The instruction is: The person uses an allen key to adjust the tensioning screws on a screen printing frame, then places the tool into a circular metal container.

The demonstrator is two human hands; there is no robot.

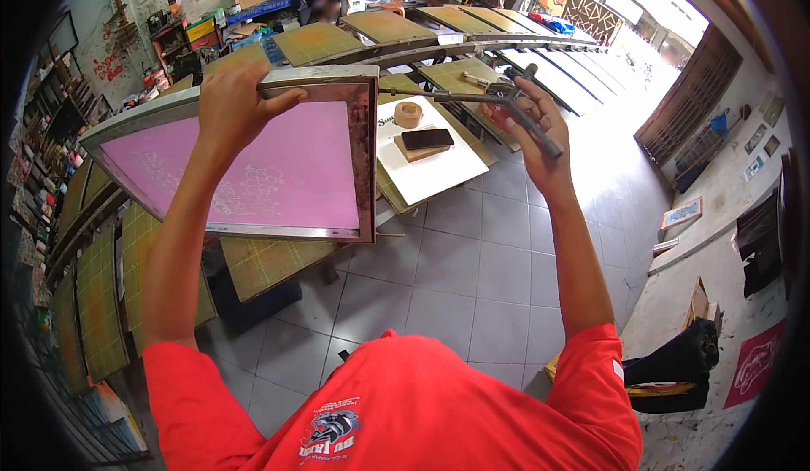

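A cluttered print workshop with a pale tiled floor (472, 277) holds a ring of yellow-green printing platens (321, 43) running from nine o'clock round to one o'clock. At ten o'clock the left hand (232, 104) has its fingers clenched over the top rail of a metal-framed screen (253, 172) with pink mesh, held tilted above the platens. At one o'clock the right hand (527, 121) grasps a grey metal clamp arm (506, 100). On the white tabletop (439, 176) between them sit a tape roll (408, 114) and a dark phone (427, 139).
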